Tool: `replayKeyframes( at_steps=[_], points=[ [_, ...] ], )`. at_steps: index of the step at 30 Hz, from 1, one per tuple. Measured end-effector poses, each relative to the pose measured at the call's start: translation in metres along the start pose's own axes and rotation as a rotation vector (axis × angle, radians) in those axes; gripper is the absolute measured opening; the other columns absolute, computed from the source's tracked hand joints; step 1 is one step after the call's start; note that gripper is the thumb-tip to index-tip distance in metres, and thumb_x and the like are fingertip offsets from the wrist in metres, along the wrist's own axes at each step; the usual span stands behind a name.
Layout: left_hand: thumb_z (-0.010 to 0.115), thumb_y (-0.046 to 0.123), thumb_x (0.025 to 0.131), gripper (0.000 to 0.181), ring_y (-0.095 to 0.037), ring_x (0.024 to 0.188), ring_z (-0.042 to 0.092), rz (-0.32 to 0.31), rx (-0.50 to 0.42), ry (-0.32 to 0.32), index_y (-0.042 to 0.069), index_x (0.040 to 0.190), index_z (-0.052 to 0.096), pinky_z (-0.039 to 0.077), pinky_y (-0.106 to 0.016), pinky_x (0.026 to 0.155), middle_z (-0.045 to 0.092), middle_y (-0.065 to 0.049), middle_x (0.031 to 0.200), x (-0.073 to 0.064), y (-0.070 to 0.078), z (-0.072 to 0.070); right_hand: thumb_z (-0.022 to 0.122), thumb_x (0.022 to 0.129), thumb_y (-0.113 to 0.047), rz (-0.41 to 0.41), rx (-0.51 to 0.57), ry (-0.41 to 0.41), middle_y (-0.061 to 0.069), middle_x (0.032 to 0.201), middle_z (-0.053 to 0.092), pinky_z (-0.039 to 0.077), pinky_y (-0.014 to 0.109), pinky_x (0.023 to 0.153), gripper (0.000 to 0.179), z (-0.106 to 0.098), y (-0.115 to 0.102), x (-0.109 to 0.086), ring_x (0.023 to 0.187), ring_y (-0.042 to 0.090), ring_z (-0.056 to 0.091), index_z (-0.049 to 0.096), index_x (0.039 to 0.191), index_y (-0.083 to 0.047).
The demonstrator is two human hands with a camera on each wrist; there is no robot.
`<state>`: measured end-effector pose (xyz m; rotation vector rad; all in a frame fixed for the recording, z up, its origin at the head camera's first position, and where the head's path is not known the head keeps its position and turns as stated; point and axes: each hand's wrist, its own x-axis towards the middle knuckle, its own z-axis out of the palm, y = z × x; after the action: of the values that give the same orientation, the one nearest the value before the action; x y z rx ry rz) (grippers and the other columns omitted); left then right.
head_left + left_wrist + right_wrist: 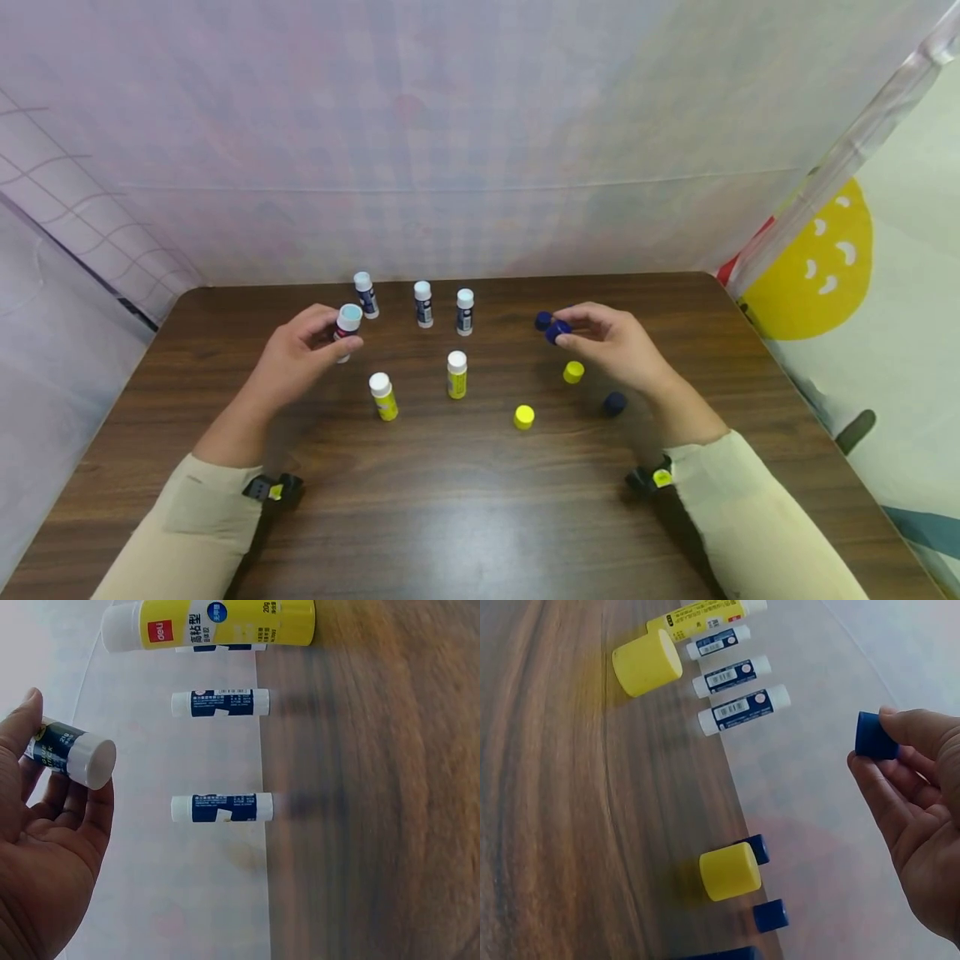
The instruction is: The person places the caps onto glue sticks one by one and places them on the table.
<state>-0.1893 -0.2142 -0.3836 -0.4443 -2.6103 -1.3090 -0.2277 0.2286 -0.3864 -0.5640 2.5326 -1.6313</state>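
My left hand (303, 354) grips a navy-and-white glue stick (69, 752) above the left side of the table, its white end tilted up toward me. On the right, my right hand (611, 342) pinches a dark blue cap (876, 736) between thumb and fingers, raised over the table. Navy glue sticks (423, 304) with white tops stand upright in a row at the back. Nearer to me stand two yellow glue sticks, one at the left (384, 397) and one in the middle (457, 375).
Loose caps lie on the brown table (420, 517) around my right hand: a yellow cap (573, 372), another yellow cap (524, 417), a blue cap (615, 404) below my wrist and a blue cap (543, 320) behind the held one. A pale cloth wall (450, 150) borders the back edge.
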Motion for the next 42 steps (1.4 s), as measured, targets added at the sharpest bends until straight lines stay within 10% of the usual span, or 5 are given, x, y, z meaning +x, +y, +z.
replayKeyframes(
  at_steps=[42],
  points=[
    [0.082,0.015,0.090,0.039,-0.015,0.096,0.055,0.078,-0.003,-0.027,0.007,0.128,0.073,0.051,-0.017,0.081,0.064,-0.005,0.108,0.003,0.018,0.013,0.074,0.095,-0.003,-0.125,0.052,-0.009,0.018,0.120,0.070,0.062,0.025,0.084,0.028,0.024,-0.031,0.003,0.100,0.010,0.073,0.069,0.123,0.001]
  ],
)
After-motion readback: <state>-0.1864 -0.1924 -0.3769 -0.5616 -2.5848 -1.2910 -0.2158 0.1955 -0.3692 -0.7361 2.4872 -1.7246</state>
